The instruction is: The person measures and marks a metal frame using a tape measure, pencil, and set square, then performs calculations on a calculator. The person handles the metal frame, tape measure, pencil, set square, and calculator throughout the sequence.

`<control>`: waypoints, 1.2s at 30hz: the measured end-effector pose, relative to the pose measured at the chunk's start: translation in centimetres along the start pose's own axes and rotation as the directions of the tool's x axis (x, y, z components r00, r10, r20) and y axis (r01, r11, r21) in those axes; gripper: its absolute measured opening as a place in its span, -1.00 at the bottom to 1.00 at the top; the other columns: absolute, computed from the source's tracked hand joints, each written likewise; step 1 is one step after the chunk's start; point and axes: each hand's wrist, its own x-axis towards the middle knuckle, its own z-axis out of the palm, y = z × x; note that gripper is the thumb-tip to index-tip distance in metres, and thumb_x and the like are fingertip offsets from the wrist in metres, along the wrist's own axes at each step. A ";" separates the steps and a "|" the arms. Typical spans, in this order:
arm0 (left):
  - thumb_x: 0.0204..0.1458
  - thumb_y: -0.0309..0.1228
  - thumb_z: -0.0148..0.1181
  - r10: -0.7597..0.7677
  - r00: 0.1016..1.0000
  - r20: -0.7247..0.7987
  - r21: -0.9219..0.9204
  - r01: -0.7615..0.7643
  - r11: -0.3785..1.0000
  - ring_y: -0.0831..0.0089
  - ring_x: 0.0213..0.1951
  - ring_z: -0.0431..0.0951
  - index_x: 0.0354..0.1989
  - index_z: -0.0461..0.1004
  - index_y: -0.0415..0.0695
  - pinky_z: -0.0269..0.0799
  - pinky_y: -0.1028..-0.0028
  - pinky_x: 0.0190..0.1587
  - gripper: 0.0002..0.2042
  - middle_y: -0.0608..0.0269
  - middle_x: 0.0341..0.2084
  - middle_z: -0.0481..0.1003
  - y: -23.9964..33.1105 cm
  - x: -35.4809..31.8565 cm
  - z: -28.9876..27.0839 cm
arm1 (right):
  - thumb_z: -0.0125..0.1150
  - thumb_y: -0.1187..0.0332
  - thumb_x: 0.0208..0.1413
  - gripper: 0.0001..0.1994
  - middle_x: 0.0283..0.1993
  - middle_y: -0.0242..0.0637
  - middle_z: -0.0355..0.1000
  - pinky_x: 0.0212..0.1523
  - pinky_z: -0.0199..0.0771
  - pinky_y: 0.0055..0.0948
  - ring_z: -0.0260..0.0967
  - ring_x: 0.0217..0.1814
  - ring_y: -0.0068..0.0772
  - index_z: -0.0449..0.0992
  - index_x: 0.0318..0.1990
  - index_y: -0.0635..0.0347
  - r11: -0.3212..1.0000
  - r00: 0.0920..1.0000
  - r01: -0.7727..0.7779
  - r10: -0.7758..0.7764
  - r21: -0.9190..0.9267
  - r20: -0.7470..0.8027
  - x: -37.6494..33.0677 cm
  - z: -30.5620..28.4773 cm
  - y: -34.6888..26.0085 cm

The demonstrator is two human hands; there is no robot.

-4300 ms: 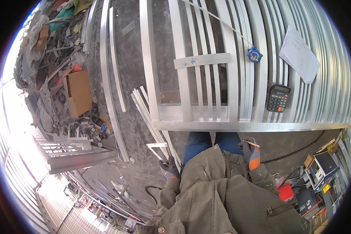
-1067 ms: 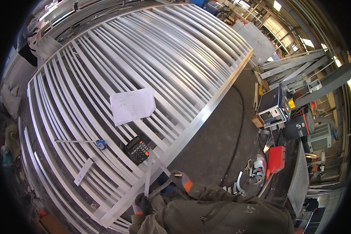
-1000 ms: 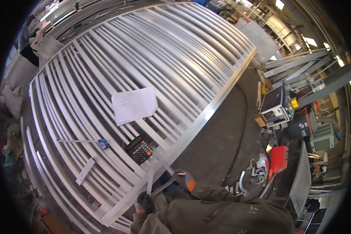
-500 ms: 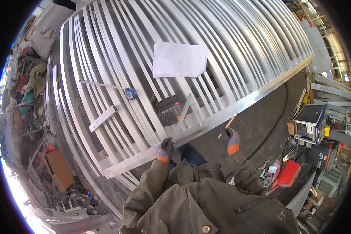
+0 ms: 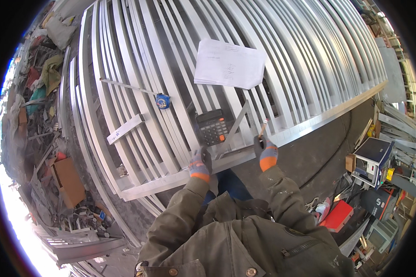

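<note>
My right hand, in a grey and orange glove, is closed on a pencil whose end points up and away. It hovers by the near rail of a slatted aluminium frame. My left hand, gloved alike, rests at that same rail with its fingers curled; what they hold, if anything, is hidden. Between the hands lies a metal set square, its near end close to my left fingers. A black calculator lies beyond my left hand on the slats.
Paper sheets, a blue tape measure with its blade drawn out, and a short marked metal offcut lie on the slats. Scrap and a cardboard box fill the left. A blue-and-white machine and a red case stand right.
My right hand has moved up and left with the pencil, to the rail by the set square. My left hand has shifted slightly along the rail. The view has also shifted.
</note>
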 end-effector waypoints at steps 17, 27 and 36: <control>0.24 -0.34 0.18 0.192 0.981 0.003 -0.050 -0.192 0.980 -0.07 0.05 0.61 0.03 0.61 0.04 0.52 0.12 0.11 -0.77 -0.01 -0.07 0.64 1.6 15.5 -1.8 | 0.12 0.50 0.19 -0.55 0.33 -0.13 0.43 0.37 0.32 -0.05 0.34 0.37 0.00 0.44 0.26 0.04 0.699 0.810 0.559 -0.575 -0.446 0.115 19.8 0.1 -12.4; 0.23 -0.42 0.16 0.150 0.987 -0.058 -0.134 -0.157 0.979 0.03 0.00 0.66 0.03 0.62 -0.04 0.55 0.18 0.07 -0.76 0.01 -0.06 0.64 2.9 15.1 -3.3 | 0.25 0.28 0.20 -0.55 0.16 -0.14 0.52 0.21 0.37 -0.09 0.40 0.25 -0.08 0.44 0.25 0.06 0.679 0.803 0.583 -0.565 -0.445 0.190 15.6 -1.5 -11.4; 0.21 -0.60 0.11 0.155 0.986 0.057 -0.198 -0.141 0.970 0.01 -0.03 0.61 0.13 0.49 -0.19 0.54 0.20 0.00 -0.69 -0.06 -0.06 0.55 3.8 4.2 -3.8 | 0.24 0.47 0.07 -0.59 0.10 -0.15 0.52 0.14 0.41 -0.02 0.41 0.19 0.01 0.50 0.13 0.07 0.816 0.870 0.463 -0.342 -0.346 0.355 1.7 -1.3 -5.0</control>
